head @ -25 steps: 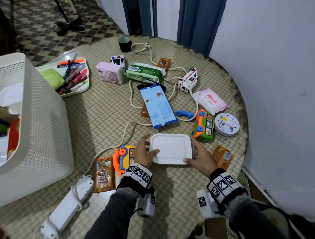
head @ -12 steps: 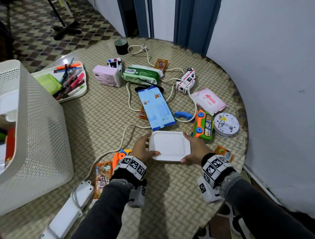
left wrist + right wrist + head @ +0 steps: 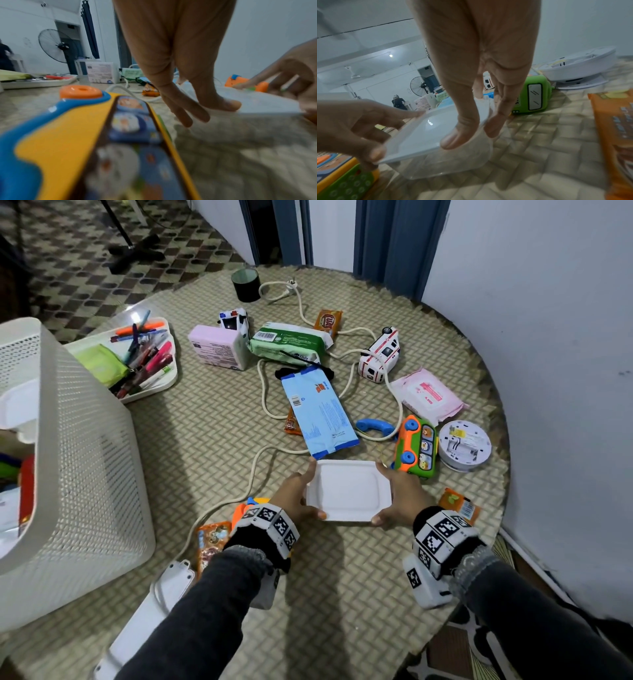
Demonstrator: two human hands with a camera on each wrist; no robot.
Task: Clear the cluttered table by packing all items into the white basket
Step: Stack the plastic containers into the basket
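Observation:
A clear plastic container with a white lid [image 3: 348, 490] [image 3: 426, 129] is held between both hands near the table's front. My left hand [image 3: 297, 498] [image 3: 197, 102] grips its left edge, thumb on the lid. My right hand [image 3: 399, 494] [image 3: 471, 127] grips its right edge, thumb on top and fingers down the side. The white basket [image 3: 89, 460] stands at the left with several items inside. A yellow and blue toy phone [image 3: 251, 505] [image 3: 85, 142] lies under my left wrist.
On the woven round table [image 3: 205, 440] lie a tray of pens [image 3: 144, 361], a pink box [image 3: 219, 352], green wipes [image 3: 289, 344], a blue packet [image 3: 318, 412], a toy ambulance [image 3: 378, 356], a green toy bus [image 3: 416, 448], a white round detector [image 3: 464, 445], snack packets, a power strip [image 3: 150, 611] and its cord.
Both hands have closed in on the container's sides and it has moved slightly away from me, toward the blue packet. The head view has shifted a little.

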